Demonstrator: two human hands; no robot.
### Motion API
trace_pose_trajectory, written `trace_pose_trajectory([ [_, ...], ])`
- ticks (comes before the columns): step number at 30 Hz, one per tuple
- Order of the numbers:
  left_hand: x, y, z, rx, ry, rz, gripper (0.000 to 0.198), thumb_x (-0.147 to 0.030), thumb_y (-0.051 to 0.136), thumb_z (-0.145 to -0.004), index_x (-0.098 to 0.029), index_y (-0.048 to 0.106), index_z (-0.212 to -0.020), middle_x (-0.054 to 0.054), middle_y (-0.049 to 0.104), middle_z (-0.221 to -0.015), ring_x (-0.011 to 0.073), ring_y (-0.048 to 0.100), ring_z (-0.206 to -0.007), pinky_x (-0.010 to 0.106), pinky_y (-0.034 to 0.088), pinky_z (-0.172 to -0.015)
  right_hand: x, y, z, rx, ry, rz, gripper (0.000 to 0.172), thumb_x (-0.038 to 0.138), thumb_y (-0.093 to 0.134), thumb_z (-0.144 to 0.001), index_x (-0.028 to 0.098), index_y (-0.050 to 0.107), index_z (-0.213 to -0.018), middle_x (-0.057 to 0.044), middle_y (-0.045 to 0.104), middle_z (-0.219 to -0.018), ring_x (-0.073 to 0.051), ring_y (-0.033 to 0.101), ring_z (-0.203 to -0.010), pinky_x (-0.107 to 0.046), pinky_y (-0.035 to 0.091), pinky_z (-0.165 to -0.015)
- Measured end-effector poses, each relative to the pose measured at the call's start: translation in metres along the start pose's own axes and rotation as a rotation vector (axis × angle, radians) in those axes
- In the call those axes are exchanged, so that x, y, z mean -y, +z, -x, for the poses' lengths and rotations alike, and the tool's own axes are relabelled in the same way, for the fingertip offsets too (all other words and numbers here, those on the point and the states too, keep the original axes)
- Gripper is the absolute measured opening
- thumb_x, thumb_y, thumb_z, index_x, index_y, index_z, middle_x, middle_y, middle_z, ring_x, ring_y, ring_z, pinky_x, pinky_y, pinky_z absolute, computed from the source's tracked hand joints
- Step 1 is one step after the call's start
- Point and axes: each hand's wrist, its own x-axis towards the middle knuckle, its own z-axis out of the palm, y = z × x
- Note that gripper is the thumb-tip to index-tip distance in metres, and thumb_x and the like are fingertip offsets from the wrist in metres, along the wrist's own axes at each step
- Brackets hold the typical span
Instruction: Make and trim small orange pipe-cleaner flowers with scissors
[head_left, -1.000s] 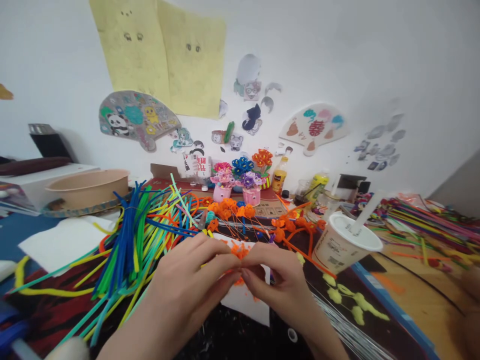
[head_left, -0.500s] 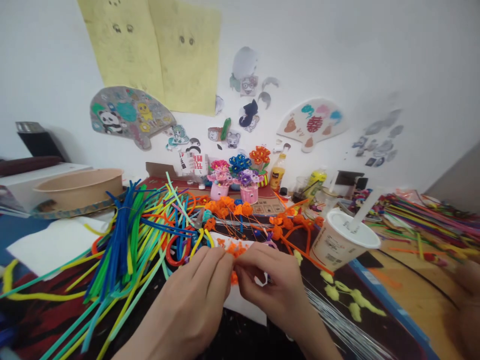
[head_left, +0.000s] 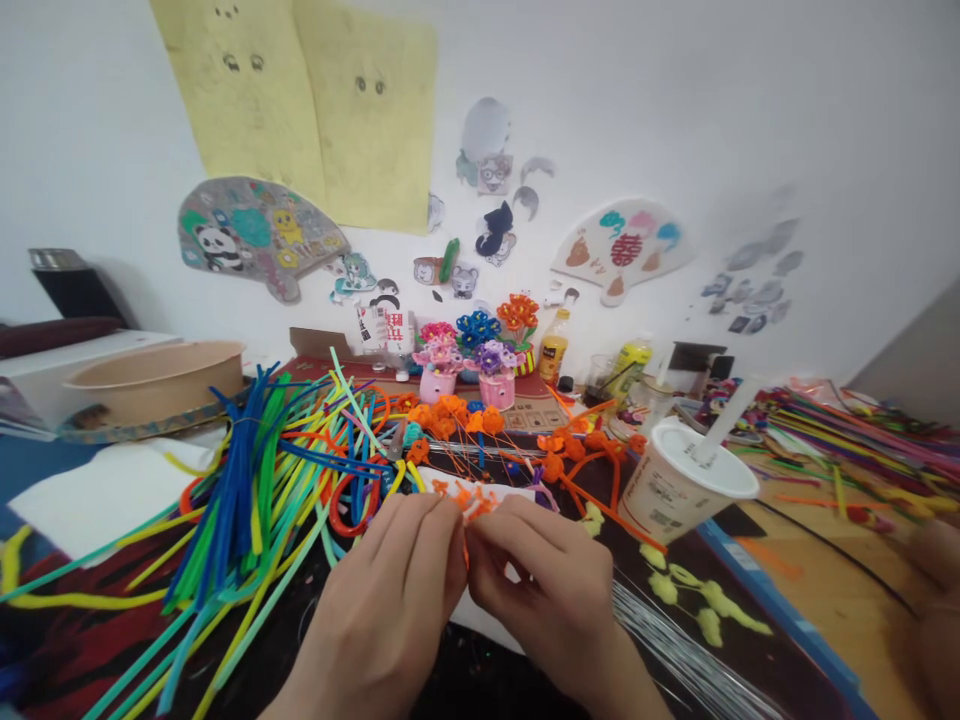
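My left hand point(head_left: 394, 575) and my right hand point(head_left: 551, 570) meet fingertip to fingertip, both closed in a pinch. A sliver of orange pipe cleaner point(head_left: 466, 545) shows between them; the fingers hide most of it. Just beyond the fingertips, short orange pipe cleaner pieces point(head_left: 474, 495) lie on a white sheet of paper point(head_left: 484, 618). Farther back are several orange pipe cleaner flowers point(head_left: 444, 415) on thin stems. To the left of my left hand rest red-handled scissors point(head_left: 354, 510), partly covered by pipe cleaners.
Bundled blue and green pipe cleaners point(head_left: 240, 490) spread over the left side. A lidded paper cup point(head_left: 679, 490) with a straw stands at right, near yellow pieces point(head_left: 709, 600) and thin metal wires point(head_left: 682, 640). Small flower pots point(head_left: 496, 390) stand at the back. Another person's blurred hand point(head_left: 934, 580) is far right.
Both hands have shifted slightly, still pinched together, and the right hand's fingers have turned a little more inward. The view has moved a little. The surrounding things stay in place.
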Motion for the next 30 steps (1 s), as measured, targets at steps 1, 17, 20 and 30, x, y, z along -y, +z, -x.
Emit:
trace_pose_trajectory([
  [1, 0.000, -0.001, 0.000, 0.010, -0.018, 0.012, 0.014, -0.008, 0.042, -0.092, -0.013, 0.054, -0.091, 0.007, 0.067, -0.080, 0.0187, 0.067, -0.077, 0.029, 0.056, -0.072, 0.000, 0.000, 0.001, 0.003, 0.000, 0.004, 0.023, 0.008, 0.049, -0.087, 0.018, 0.056, -0.068, 0.002, 0.047, -0.055, -0.010, 0.042, -0.049, -0.021, 0.035, -0.046],
  [17, 0.017, -0.012, -0.001, 0.023, -0.188, -0.096, 0.020, -0.015, 0.036, -0.094, -0.021, 0.050, -0.082, -0.001, 0.058, -0.064, 0.0150, 0.059, -0.059, 0.026, 0.044, -0.057, 0.007, -0.004, 0.002, -0.105, -0.037, 0.038, 0.021, 0.002, 0.052, -0.080, 0.019, 0.055, -0.069, 0.003, 0.046, -0.053, -0.010, 0.043, -0.048, -0.021, 0.036, -0.046],
  [20, 0.034, -0.024, -0.001, 0.093, -0.315, -0.156, 0.016, -0.025, 0.039, -0.095, -0.020, 0.052, -0.087, 0.003, 0.062, -0.076, 0.0168, 0.061, -0.067, 0.028, 0.043, -0.058, 0.006, -0.009, 0.001, -0.119, -0.001, -0.034, 0.021, 0.001, 0.053, -0.078, 0.019, 0.056, -0.069, 0.003, 0.046, -0.053, -0.009, 0.041, -0.045, -0.020, 0.035, -0.043],
  [30, 0.027, -0.012, -0.005, 0.263, -0.154, 0.466, 0.012, -0.017, 0.050, -0.092, -0.025, 0.059, -0.090, -0.005, 0.068, -0.090, 0.0153, 0.057, -0.085, 0.031, 0.036, -0.078, -0.015, -0.011, 0.000, 0.033, -0.030, -0.115, 0.018, 0.005, 0.059, -0.086, 0.019, 0.066, -0.095, -0.004, 0.063, -0.081, -0.016, 0.057, -0.075, -0.029, 0.049, -0.066],
])
